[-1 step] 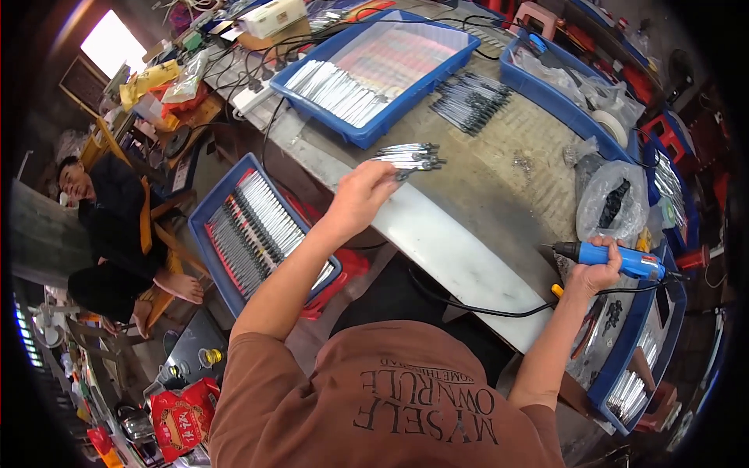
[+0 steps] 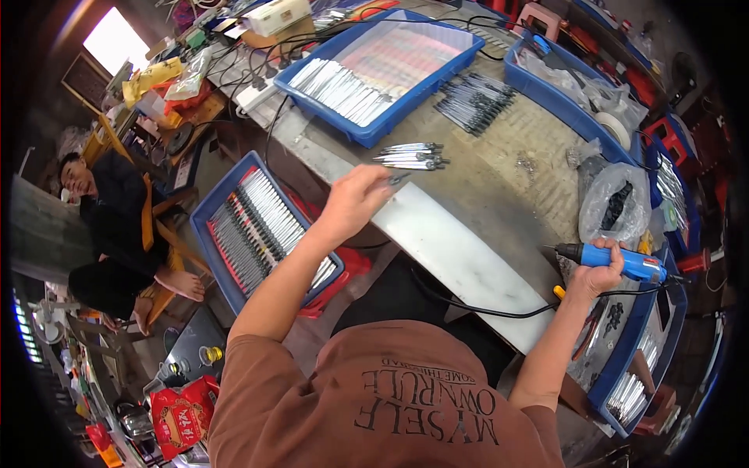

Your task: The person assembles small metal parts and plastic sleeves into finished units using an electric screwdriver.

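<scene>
My left hand [image 2: 357, 201] is over the table's near edge, fingers pinched on a slim rod [image 2: 399, 179] whose dark end sticks out; the rest is hidden. Just beyond it lies a small bunch of silver rods with black ends [image 2: 412, 154]. On the right, my right hand [image 2: 599, 274] is wrapped round a blue electric screwdriver [image 2: 624, 261], its dark nose and thin bit pointing left over the table.
A blue tray [image 2: 368, 134] of silver rods stands at the back, beside a pile of dark-ended rods [image 2: 474, 103]. Another blue tray [image 2: 226, 293] sits left, below table height. Blue bins [image 2: 562, 111] line the right. A black cord [image 2: 499, 313] crosses the near edge. A person [image 2: 117, 210] sits far left.
My left hand has drawn slightly back from the bunch of rods, with one dark-ended rod now showing apart at its fingers. My right hand and the screwdriver have hardly moved.
</scene>
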